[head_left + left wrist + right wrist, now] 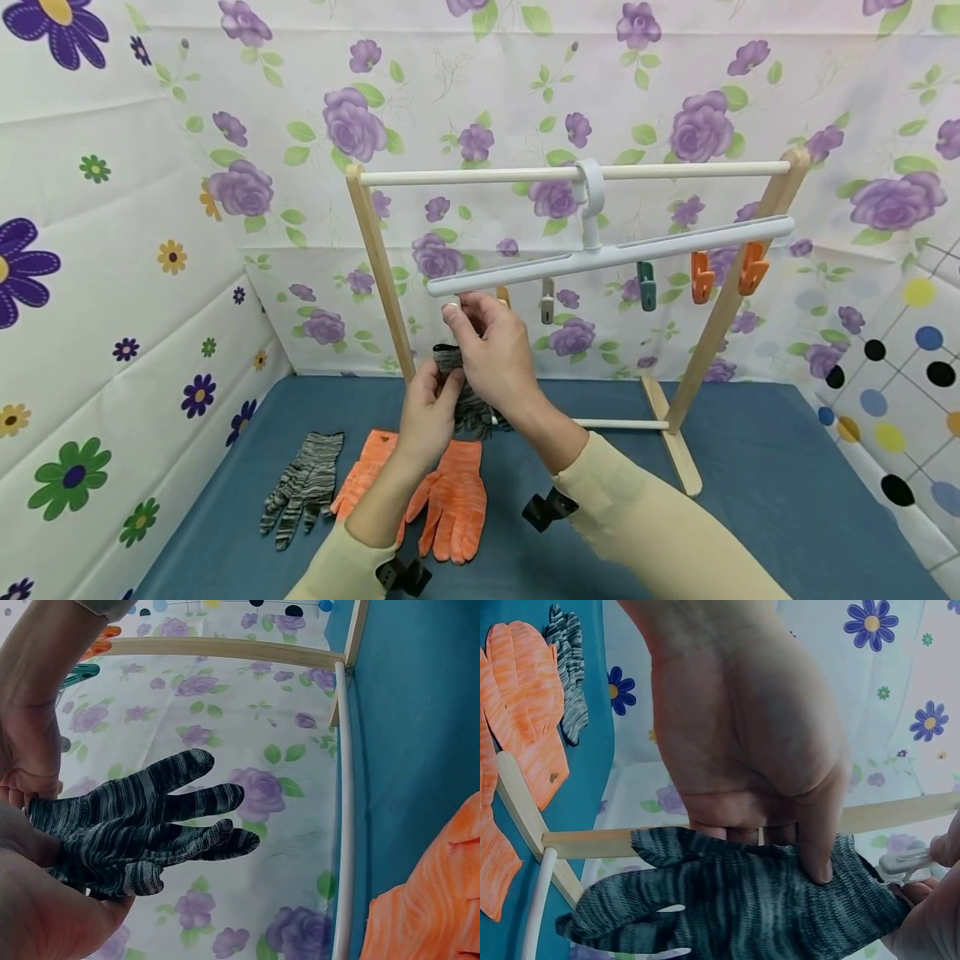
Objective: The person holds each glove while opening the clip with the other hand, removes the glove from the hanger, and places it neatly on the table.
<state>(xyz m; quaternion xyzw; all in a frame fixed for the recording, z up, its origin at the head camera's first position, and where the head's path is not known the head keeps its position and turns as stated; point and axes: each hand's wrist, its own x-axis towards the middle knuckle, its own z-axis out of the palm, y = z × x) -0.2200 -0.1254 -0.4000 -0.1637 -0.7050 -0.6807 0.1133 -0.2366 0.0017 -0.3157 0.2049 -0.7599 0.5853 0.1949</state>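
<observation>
My left hand [431, 408] pinches a black-and-grey striped knit glove [127, 825] near its cuff, with the thumb [821, 862] laid on the fabric. The glove's fingers hang down below the hand. Just above, my right hand [498, 358] reaches to the lower left end of a white hanger [517, 271]. Its thumb and fingers pinch a whitish clip [906, 860] right at the glove's cuff opening. The hanger hooks over the top rod of a wooden rack [465, 176] and tilts down to the left.
Along the hanger hang a beige clip [547, 300], a green clip [647, 286] and two orange clips [702, 277]; a yellowish one is partly behind my right hand. Another striped glove [307, 479] and orange gloves [453, 500] lie on the blue table [585, 533]. Floral cloth surrounds it.
</observation>
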